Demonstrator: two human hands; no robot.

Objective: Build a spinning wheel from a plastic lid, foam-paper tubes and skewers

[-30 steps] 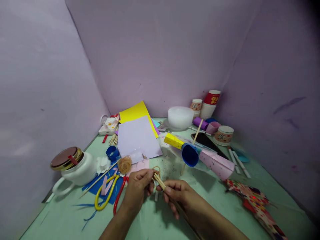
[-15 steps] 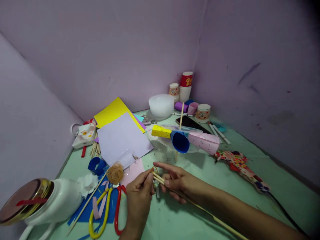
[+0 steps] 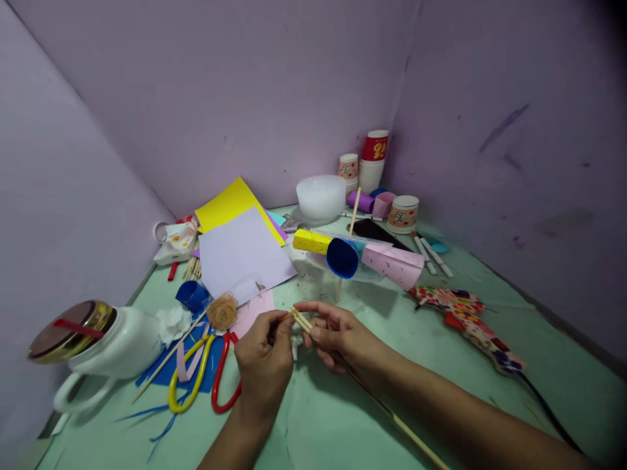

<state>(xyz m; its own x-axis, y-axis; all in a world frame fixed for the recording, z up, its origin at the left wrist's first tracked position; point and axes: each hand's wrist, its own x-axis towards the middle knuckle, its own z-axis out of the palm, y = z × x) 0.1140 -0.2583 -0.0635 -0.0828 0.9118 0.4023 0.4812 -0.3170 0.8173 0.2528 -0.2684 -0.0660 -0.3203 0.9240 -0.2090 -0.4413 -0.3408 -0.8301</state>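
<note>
In front of me, my right hand (image 3: 343,338) is closed round thin wooden sticks (image 3: 411,436), and their ends (image 3: 304,322) poke out past its thumb. My left hand (image 3: 267,352) pinches a thin yellowish-brown band (image 3: 289,314) that stretches to the stick ends, by my right index fingertip. Whether the band loops fully round the sticks cannot be seen. Just beyond my hands stands a clear disc on an upright stick (image 3: 354,212), bearing a yellow paper piece (image 3: 312,241), a blue paper cone (image 3: 342,258) and a pink paper cone (image 3: 394,262). A small whitish object below my fingers is mostly hidden.
To the left are a tan bundle of bands or twine (image 3: 222,311), yellow (image 3: 198,385) and red (image 3: 216,395) scissor handles, and a white lidded mug (image 3: 127,346) on its side. A glue gun (image 3: 465,320) lies right. Paper sheets (image 3: 245,251), a bowl (image 3: 321,199) and cups (image 3: 403,215) sit behind.
The band's loop at the right index finger is now pulled into a taut strand towards my left hand. My right fingers are bent closer round the stick ends. The view has shifted slightly.
</note>
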